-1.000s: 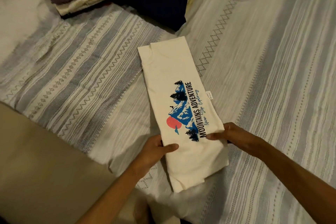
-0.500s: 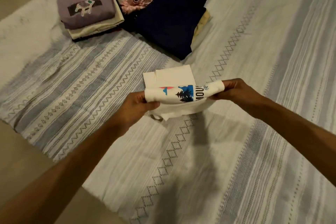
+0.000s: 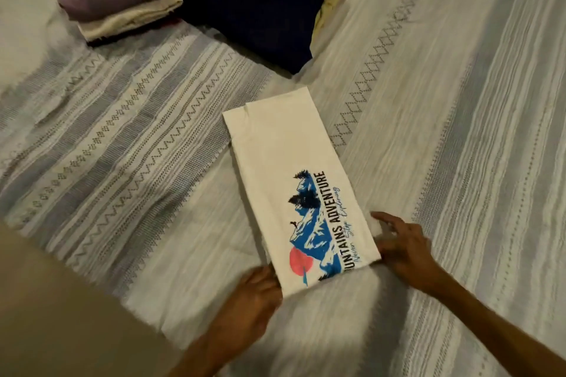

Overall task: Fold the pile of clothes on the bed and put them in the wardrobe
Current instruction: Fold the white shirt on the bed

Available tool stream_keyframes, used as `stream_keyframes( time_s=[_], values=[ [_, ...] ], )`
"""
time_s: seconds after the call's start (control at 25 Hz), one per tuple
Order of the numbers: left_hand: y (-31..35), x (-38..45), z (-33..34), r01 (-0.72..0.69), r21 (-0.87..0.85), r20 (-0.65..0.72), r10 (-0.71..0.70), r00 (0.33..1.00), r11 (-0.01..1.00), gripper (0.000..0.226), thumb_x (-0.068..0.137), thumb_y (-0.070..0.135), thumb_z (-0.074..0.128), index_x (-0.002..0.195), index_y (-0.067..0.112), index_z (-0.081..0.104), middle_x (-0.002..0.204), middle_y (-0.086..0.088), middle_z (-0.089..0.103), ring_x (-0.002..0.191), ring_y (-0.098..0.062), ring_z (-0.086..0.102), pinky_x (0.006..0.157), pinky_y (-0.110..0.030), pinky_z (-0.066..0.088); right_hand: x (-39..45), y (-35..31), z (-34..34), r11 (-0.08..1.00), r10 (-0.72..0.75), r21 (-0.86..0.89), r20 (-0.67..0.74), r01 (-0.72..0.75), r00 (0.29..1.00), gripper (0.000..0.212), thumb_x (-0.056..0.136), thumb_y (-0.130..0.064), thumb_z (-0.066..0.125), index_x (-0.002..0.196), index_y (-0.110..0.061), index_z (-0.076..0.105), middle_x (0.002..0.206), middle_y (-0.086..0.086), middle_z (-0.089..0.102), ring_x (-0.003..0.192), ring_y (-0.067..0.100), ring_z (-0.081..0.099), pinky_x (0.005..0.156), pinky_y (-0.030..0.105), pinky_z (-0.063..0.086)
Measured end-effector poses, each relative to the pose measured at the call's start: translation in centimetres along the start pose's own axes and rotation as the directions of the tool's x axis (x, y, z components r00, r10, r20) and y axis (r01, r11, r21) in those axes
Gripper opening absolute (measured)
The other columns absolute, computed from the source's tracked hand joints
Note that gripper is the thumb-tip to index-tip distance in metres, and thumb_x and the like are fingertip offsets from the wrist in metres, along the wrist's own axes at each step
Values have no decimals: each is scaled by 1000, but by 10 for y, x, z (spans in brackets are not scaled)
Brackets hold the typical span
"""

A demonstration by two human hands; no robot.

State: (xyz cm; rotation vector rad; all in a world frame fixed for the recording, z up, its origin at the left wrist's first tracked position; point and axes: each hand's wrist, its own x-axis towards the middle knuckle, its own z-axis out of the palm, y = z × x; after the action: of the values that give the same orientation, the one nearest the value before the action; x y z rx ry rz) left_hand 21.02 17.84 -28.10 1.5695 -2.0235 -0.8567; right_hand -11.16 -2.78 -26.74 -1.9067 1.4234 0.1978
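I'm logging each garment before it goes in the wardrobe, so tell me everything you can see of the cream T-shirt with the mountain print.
The cream T-shirt lies flat on the striped bedspread, folded into a long narrow panel running away from the person. It looks like soft cotton. Its print shows blue mountains, dark pines, a coral sun and the words "MOUNTAINS ADVENTURE", partly cut off at the near edge. The left hand meets its near left corner; the right hand touches its near right edge.
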Motion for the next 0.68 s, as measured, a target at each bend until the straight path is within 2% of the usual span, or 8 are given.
stream_keyframes(
  time_s=[0.12, 0.2, 0.28, 0.32, 0.4, 0.52, 0.6, 0.68],
  values=[
    [26, -23, 36, 325, -195, -148, -355, 923, 926, 55, 87, 28, 81, 138, 36, 63, 141, 21, 58, 137, 1, 46, 112, -15, 33, -22, -1, 24, 999, 43, -11, -36, -44, 998, 41, 74, -61, 47, 108, -59, 71, 145, -24, 37, 124, 17, 31, 105, 48, 27],
    [50, -9, 29, 460, -608, -114, -644, 757, 647, 38, 87, 30, 86, 122, 31, 71, 115, 18, 69, 106, -1, 61, 90, -16, 50, -35, -26, 24, 977, 128, 179, -66, -114, 990, 24, 80, -59, 58, 97, -50, 72, 127, -22, 47, 117, 13, 38, 102, 45, 34],
    [62, 8, 15, 494, -804, 65, -778, 625, 330, 31, 86, 44, 77, 113, 29, 72, 90, 10, 70, 72, -13, 61, 64, -25, 52, -39, -46, 17, 846, 213, 483, 86, -228, 973, 36, 87, -64, 71, 105, -34, 78, 108, -16, 71, 100, 13, 66, 91, 40, 52],
    [61, 13, 9, 506, -821, 116, -792, 600, 263, 29, 86, 49, 74, 107, 29, 72, 84, 0, 68, 62, -15, 56, 56, -26, 48, -40, -51, 15, 743, 245, 595, 185, -307, 952, 40, 84, -61, 77, 108, -29, 80, 96, -12, 77, 84, 13, 73, 79, 34, 56],
    [61, 22, -3, 513, -820, 129, -792, 597, 253, 17, 91, 45, 71, 94, 28, 71, 86, -16, 69, 55, -17, 54, 52, -28, 48, -42, -56, 10, 639, 255, 684, 241, -350, 936, 42, 80, -51, 81, 113, -26, 80, 77, -3, 71, 58, 15, 59, 57, 26, 44],
    [63, 17, -8, 421, -890, 168, -737, 655, 172, 14, 99, 26, 70, 110, 18, 74, 98, -12, 78, 72, -28, 72, 68, -35, 61, -57, -37, 4, 575, 138, 778, 210, -251, 968, 30, 89, -35, 76, 116, -21, 79, 68, 0, 58, 58, 13, 44, 54, 25, 37],
    [65, -6, 2, 462, -877, 247, -705, 665, 129, 29, 91, 32, 79, 115, 16, 76, 102, -12, 80, 85, -29, 77, 73, -35, 62, -76, -17, 1, 695, 51, 686, 251, -215, 967, 20, 95, -30, 72, 112, -25, 80, 70, -3, 64, 61, 11, 52, 56, 20, 41],
    [68, -34, 18, 564, -817, 344, -683, 645, 122, 47, 71, 53, 92, 100, 18, 83, 93, -15, 80, 83, -24, 76, 71, -31, 61, -94, 2, 7, 842, 20, 496, 364, -212, 931, 16, 96, -20, 74, 106, -28, 83, 75, -5, 72, 64, 8, 61, 58, 16, 45]
  ],
)
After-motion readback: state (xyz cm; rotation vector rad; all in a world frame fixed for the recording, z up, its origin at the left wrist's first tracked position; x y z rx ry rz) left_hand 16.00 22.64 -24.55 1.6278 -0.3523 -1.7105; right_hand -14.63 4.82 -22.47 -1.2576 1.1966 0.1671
